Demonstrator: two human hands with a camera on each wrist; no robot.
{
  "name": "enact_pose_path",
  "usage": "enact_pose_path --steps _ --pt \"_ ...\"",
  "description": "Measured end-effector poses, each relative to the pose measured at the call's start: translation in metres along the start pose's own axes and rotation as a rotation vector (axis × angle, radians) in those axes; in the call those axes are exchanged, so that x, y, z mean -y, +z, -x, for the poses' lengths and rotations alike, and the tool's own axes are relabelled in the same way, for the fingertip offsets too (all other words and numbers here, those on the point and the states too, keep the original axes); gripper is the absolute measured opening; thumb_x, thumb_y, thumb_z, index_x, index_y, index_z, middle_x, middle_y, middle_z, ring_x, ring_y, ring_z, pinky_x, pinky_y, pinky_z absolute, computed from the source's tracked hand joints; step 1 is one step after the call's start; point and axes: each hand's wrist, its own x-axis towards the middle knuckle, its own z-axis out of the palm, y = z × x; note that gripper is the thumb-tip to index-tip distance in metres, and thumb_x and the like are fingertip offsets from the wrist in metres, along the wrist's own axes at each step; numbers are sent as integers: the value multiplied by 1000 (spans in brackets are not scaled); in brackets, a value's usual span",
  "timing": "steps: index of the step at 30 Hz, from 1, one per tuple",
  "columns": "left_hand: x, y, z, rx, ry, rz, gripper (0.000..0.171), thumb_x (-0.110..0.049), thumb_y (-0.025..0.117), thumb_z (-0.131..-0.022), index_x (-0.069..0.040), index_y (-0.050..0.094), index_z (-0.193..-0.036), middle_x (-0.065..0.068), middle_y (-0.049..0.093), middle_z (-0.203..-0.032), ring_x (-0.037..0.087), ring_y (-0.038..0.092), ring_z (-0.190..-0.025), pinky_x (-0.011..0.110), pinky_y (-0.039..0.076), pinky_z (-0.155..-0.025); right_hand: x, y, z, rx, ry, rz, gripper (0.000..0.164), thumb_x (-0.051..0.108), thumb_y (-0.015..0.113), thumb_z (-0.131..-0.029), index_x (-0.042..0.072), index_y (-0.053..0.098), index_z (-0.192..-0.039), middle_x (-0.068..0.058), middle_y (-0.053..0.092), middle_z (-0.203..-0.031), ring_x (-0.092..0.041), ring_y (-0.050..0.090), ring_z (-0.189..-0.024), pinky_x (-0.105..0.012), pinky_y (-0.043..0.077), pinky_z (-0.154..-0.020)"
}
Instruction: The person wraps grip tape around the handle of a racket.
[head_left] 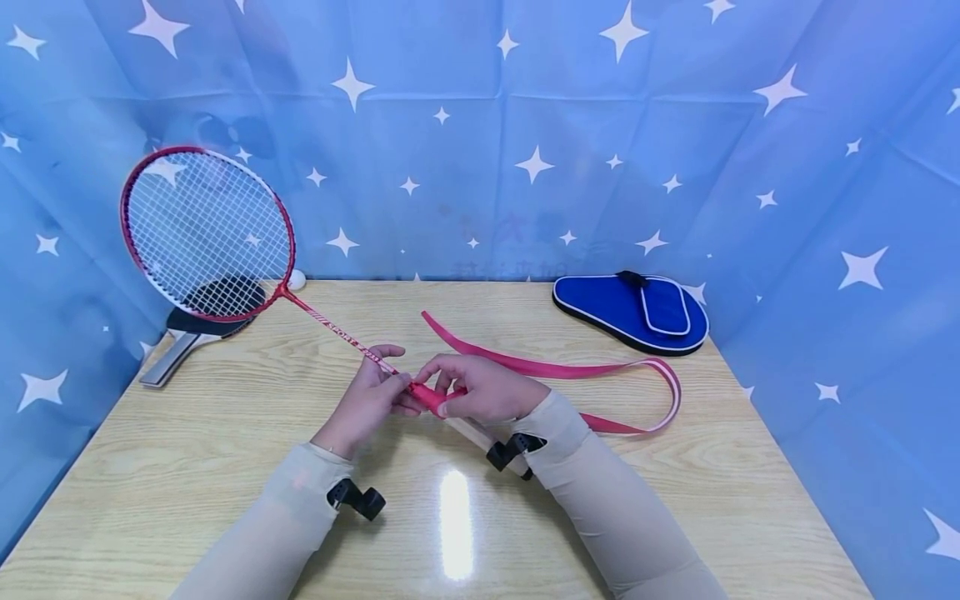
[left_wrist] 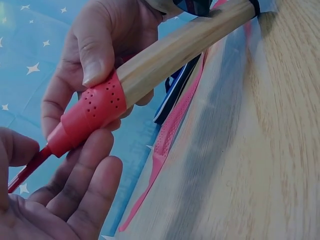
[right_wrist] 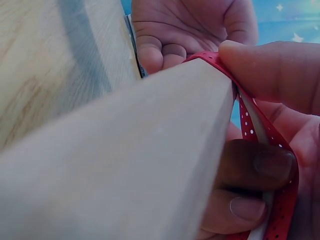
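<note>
Here's the badminton racket [head_left: 330,326], held above the near middle of the wooden table [head_left: 225,467], its long axis slanting: head up to the far left, bare handle [left_wrist: 185,50] pointing near right. The left hand [head_left: 371,392] has the shaft pinched between thumb and fingers, other fingers spread beneath the red cone. And the right hand [head_left: 487,387], thumb pressing the wrap, has its fingers curled round the perforated red tape [head_left: 562,369]! That tape's loose length loops out right on the table, its tip lying far left of the bend. The right wrist camera [head_left: 510,450] blocks part of the handle from above. Far left, a black paddle [head_left: 180,350] sits partly behind the racket strings, white ball [head_left: 297,279] just beside the frame in view; far right, a blue case [head_left: 611,308], well clear of the hands.
</note>
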Motion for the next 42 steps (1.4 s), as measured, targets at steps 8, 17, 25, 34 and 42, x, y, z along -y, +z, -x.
enact_pose_path --steps 8,17,25,34,42 --pt "1 3 -2 -42 -2 36 44 -1 44 -107 -3 25 -147 19 75 -91 21 76 -73 37 67 -74 4 -2 0 -29 32 34 51 9 74 -95 5 53 -141 -1 72 -106 -19 70 -80 -31 59 -73" --pt "1 5 -2 -87 -20 71 46 1 45 -105 0 24 -146 13 75 -85 18 75 -68 34 67 -72 11 -1 3 -71 25 99 42 2 71 -94 5 57 -134 -3 64 -83 -18 54 -64 -26 49 -61" --pt "-1 7 -1 -95 -27 112 41 2 44 -107 -5 24 -142 13 75 -84 18 75 -69 33 67 -73 16 4 3 -109 -67 106 36 -1 68 -96 10 58 -129 -2 63 -82 -15 54 -66 -24 47 -63" --pt "-1 8 0 -77 -15 71 44 1 45 -107 -4 24 -145 14 75 -86 19 75 -71 34 67 -74 9 -2 4 -108 50 -12 43 1 71 -94 13 55 -133 -6 67 -91 -23 60 -72 -29 54 -65" --pt "-2 6 0 -47 16 61 44 1 44 -107 -3 23 -145 19 76 -91 22 75 -74 36 67 -76 2 -9 6 -37 57 -31 43 10 74 -97 17 65 -139 2 78 -102 -21 71 -88 -32 56 -77"
